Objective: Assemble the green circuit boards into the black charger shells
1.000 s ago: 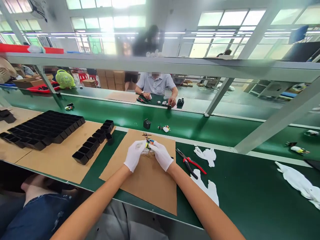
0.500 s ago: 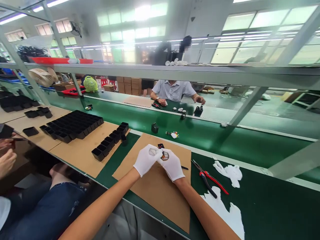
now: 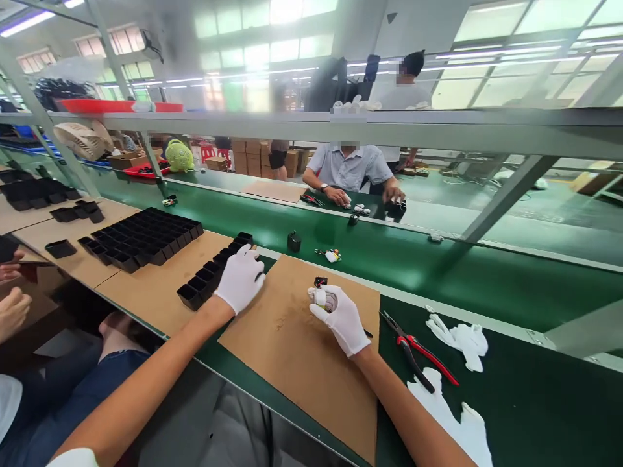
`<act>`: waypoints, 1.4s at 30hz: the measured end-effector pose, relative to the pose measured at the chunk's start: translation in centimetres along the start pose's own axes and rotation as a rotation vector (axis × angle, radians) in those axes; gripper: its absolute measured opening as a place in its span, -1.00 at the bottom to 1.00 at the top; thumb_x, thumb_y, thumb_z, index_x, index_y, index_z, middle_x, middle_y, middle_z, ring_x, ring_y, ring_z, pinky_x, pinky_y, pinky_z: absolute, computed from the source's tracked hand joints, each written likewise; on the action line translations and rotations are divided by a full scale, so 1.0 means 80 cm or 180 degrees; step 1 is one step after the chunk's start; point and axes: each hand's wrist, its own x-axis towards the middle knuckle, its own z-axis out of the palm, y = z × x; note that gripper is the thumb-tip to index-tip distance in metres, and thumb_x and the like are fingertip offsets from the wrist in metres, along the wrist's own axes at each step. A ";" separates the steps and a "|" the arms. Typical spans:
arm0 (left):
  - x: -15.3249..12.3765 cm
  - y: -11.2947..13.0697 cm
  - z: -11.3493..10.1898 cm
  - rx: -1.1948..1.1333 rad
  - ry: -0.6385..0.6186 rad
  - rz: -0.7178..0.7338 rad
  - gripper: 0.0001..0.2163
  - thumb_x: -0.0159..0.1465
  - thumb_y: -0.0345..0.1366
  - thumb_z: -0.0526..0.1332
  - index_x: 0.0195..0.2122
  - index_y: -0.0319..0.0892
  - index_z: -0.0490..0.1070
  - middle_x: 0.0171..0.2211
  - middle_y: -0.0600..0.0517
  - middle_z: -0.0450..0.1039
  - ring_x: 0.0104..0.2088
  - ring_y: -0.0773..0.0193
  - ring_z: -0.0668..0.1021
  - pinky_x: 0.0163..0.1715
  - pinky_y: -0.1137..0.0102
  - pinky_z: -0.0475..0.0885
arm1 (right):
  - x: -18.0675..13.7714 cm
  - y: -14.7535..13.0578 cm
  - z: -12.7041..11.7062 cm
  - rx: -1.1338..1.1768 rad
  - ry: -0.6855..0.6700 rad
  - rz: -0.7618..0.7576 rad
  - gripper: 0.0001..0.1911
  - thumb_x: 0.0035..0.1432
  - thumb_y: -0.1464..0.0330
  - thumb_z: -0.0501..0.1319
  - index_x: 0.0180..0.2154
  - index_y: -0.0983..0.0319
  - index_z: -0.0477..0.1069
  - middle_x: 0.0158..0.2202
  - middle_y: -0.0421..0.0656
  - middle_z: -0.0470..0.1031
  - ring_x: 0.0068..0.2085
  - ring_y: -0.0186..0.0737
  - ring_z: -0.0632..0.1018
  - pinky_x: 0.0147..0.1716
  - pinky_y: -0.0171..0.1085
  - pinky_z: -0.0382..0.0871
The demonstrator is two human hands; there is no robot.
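My left hand (image 3: 241, 279), in a white glove, reaches over the right end of a row of small black open-topped boxes (image 3: 198, 283). Its fingers are stretched out and apart at the boxes; whether they touch one I cannot tell. My right hand (image 3: 343, 318), also gloved, is closed around a small wired part (image 3: 320, 296) with a white body and a black top end. That part is held just above a brown cardboard sheet (image 3: 302, 363), and my fingers hide much of it.
Red-and-black long-nose pliers (image 3: 419, 353) and loose white gloves (image 3: 460, 340) lie right of the cardboard. Ahead on the green belt stand a black box (image 3: 293, 242) and a wired part (image 3: 331, 255). Many black boxes (image 3: 146, 237) fill the left. Co-workers sit opposite and at left.
My left hand has let go of the wired part and moved left to the black boxes. My right hand stays over the cardboard with the part. The view has shifted slightly.
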 end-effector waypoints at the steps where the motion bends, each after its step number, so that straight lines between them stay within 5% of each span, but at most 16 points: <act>1: 0.001 0.016 0.006 -0.0053 -0.0088 0.0206 -0.90 0.26 -0.39 0.30 -0.41 -0.15 0.52 0.07 -0.23 0.48 0.20 -0.24 0.44 0.11 -0.04 0.38 | 0.001 -0.007 -0.005 0.0044 -0.0071 0.0037 -0.40 -0.15 0.07 0.55 -0.12 0.16 0.44 -0.01 0.06 0.70 0.01 0.11 0.71 0.14 0.12 0.55; 7: -0.010 0.101 0.065 -0.0786 -0.0864 0.1375 -0.83 0.18 -0.31 0.45 -0.47 -0.08 0.47 -0.22 0.01 0.57 -0.25 0.13 0.62 -0.21 0.26 0.53 | -0.020 -0.045 -0.045 0.0025 -0.0168 0.0168 -0.44 -0.17 0.26 0.59 -0.10 0.12 0.50 -0.13 -0.12 0.71 -0.01 0.03 0.70 0.17 0.06 0.50; 10: -0.022 0.107 0.090 -0.1175 -0.0839 0.1441 -0.79 0.12 -0.28 0.51 -0.33 -0.08 0.48 -0.07 -0.06 0.57 -0.10 0.04 0.64 -0.07 0.19 0.56 | -0.039 -0.044 -0.058 0.0070 -0.0128 0.0278 -0.41 -0.16 0.23 0.59 -0.05 0.12 0.52 -0.17 -0.12 0.69 -0.05 0.04 0.69 0.13 0.07 0.52; 14: -0.036 0.092 0.108 -0.1515 -0.0745 0.0976 -0.26 -0.01 -0.18 0.61 0.17 -0.12 0.35 0.09 -0.20 0.49 0.05 -0.11 0.60 0.05 0.03 0.56 | -0.058 -0.036 -0.067 0.0303 -0.0047 0.0433 -0.39 -0.06 0.07 0.57 -0.02 0.15 0.48 -0.11 -0.06 0.67 -0.01 0.05 0.66 0.12 0.09 0.49; 18: -0.040 0.084 0.112 -0.1557 -0.0943 0.0550 -0.29 0.01 -0.16 0.60 0.16 -0.10 0.37 -0.06 -0.10 0.57 -0.07 -0.11 0.65 -0.02 0.02 0.57 | -0.066 -0.039 -0.064 0.0561 -0.0149 0.0692 -0.39 -0.02 0.02 0.56 -0.02 0.14 0.49 -0.10 -0.06 0.65 -0.11 -0.03 0.65 0.00 -0.01 0.53; 25: -0.036 0.088 0.103 -0.1694 -0.1154 0.0574 -0.41 0.05 -0.19 0.58 0.10 0.02 0.46 -0.18 0.02 0.56 -0.21 0.03 0.65 -0.15 0.19 0.56 | -0.080 -0.045 -0.054 0.0651 0.0011 0.0705 -0.40 0.10 -0.11 0.46 0.06 0.06 0.50 -0.09 -0.06 0.64 -0.10 0.01 0.64 -0.12 -0.07 0.58; 31: -0.041 0.088 0.100 -0.2090 -0.0879 0.0567 -0.39 0.11 -0.27 0.55 0.17 0.05 0.40 -0.13 0.09 0.54 -0.18 0.14 0.67 -0.17 0.30 0.60 | -0.081 -0.057 -0.059 0.0630 -0.0032 0.0643 -0.49 0.03 0.03 0.56 -0.01 -0.14 0.49 -0.01 -0.18 0.63 -0.26 -0.07 0.65 -0.25 -0.08 0.62; 42: -0.046 0.085 0.097 -0.2067 -0.0644 0.0841 -0.36 0.23 -0.34 0.42 0.31 0.05 0.26 0.05 0.01 0.58 -0.02 0.09 0.68 -0.02 0.23 0.64 | -0.078 -0.054 -0.051 0.0694 -0.0202 0.0868 -0.49 0.06 0.01 0.53 0.02 -0.13 0.49 -0.06 -0.16 0.62 -0.29 -0.09 0.62 -0.32 -0.10 0.62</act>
